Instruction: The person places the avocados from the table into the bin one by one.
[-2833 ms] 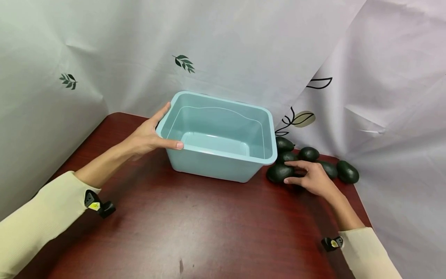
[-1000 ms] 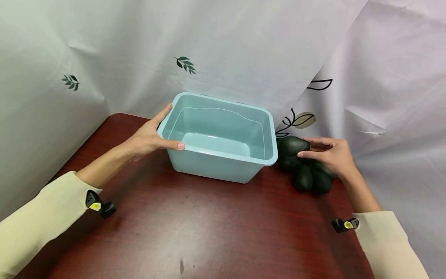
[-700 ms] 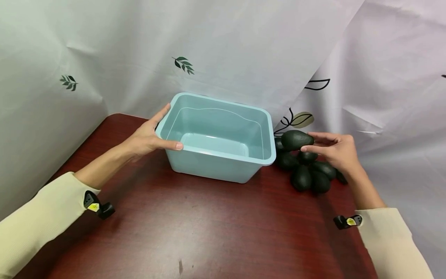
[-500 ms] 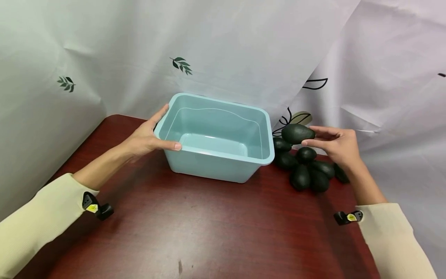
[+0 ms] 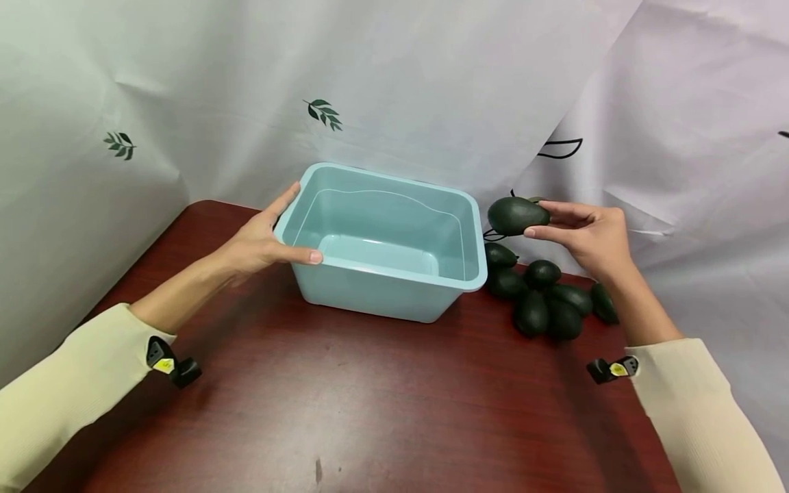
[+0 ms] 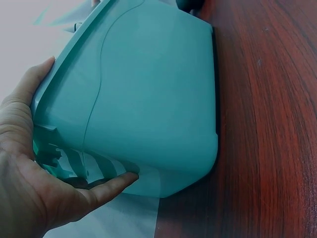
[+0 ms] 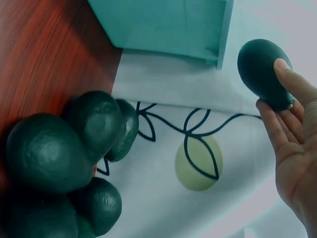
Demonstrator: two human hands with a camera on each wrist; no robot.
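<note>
My left hand [image 5: 261,239] grips the left end of a light blue plastic basin [image 5: 376,296], thumb over the front rim. In the left wrist view its fingers [image 6: 111,188] lie against the outer end wall of the basin [image 6: 153,89]. Between thumb and fingertips, my right hand [image 5: 588,236] pinches a dark green avocado [image 5: 516,216] by its narrow end. That avocado is in the air just right of the basin's right rim, apart from it. The right wrist view shows the held avocado [image 7: 262,72] with several loose avocados [image 7: 44,153] lower left.
A pile of several avocados [image 5: 548,301] lies on the reddish-brown table [image 5: 370,397], right of the basin. One avocado [image 5: 603,303] is by the table's right edge. A pale leaf-patterned cloth [image 5: 401,96] hangs behind and beside the table.
My right hand has picked up an avocado from the pile and raised it, lately up and slightly left toward the basin. Other avocados in the pile have shifted. My left hand stays on the basin.
</note>
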